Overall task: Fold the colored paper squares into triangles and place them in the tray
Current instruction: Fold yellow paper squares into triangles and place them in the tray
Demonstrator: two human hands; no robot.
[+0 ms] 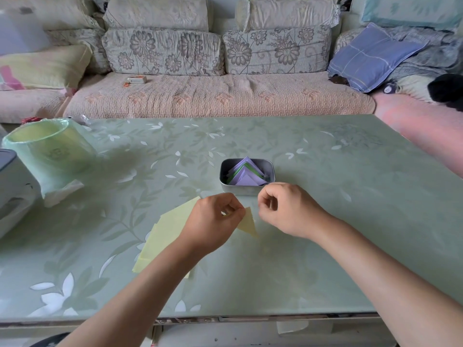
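- The left hand (215,219), just left of the frame's centre, pinches a yellow paper (248,222) between thumb and fingertips; a pointed, folded-looking part of the sheet sticks out to the right and below the fingers.
- The right hand (283,209), just right of centre, is loosely curled, thumb close to the forefinger; whether it grips anything cannot be told. It sits just beside the paper's upper edge, and contact is unclear.
- A stack (162,236) of yellow sheets lies flat on the table (325,221), left of centre and partly under the left forearm.
- The tray (246,190), a small grey metal tin with rounded corners, stands at the centre of the frame, just above the two hands.
- Inside the tray lie folded triangles (246,175), purple and green, overlapping, their points toward the top of the frame.
- The table has a pale green top with a white and grey leaf pattern and fills the middle and lower frame.
- A bin (50,149) lined with a light green bag stands at the left of the frame, with a white appliance (12,186) at the left edge below it.
- A sofa (213,93) with flowered cushions runs across the top of the frame; a blue pillow (370,58) leans at the upper right.
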